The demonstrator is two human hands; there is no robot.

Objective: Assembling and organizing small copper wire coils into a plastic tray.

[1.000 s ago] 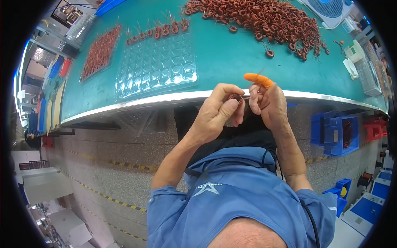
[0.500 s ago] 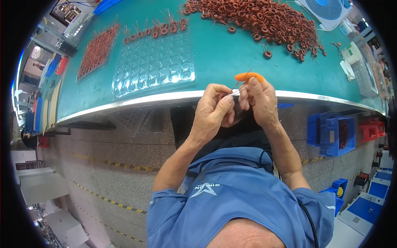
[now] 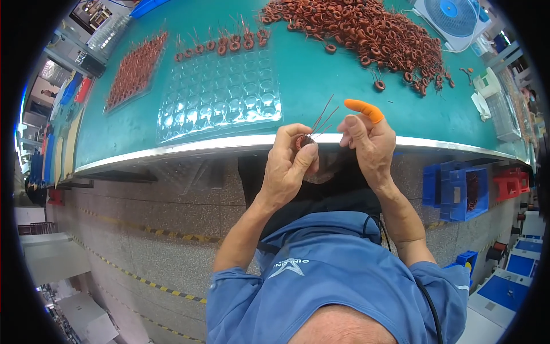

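Observation:
Just above the table's front edge, my left hand (image 3: 289,163) pinches a small toroidal coil (image 3: 300,141) between thumb and fingers. Its thin copper leads fan out upward and to the right. My right hand (image 3: 372,143) is a little to the right, apart from the leads, with nothing seen in it. An orange finger cot (image 3: 365,109) covers its outstretched index finger, which stands away from the thumb. Beyond my left hand lies a clear plastic tray (image 3: 220,97) of round pockets, with coils in its far rows.
A large heap of copper coils (image 3: 366,37) covers the far right of the green table (image 3: 321,74). At the left lies another tray full of coils (image 3: 136,66). A blue fan (image 3: 452,16) stands far right; blue bins (image 3: 452,192) sit below the table.
My right hand has come away from the coil's leads, moving right, and its index finger has straightened. My left hand still holds the coil, whose leads now spread apart.

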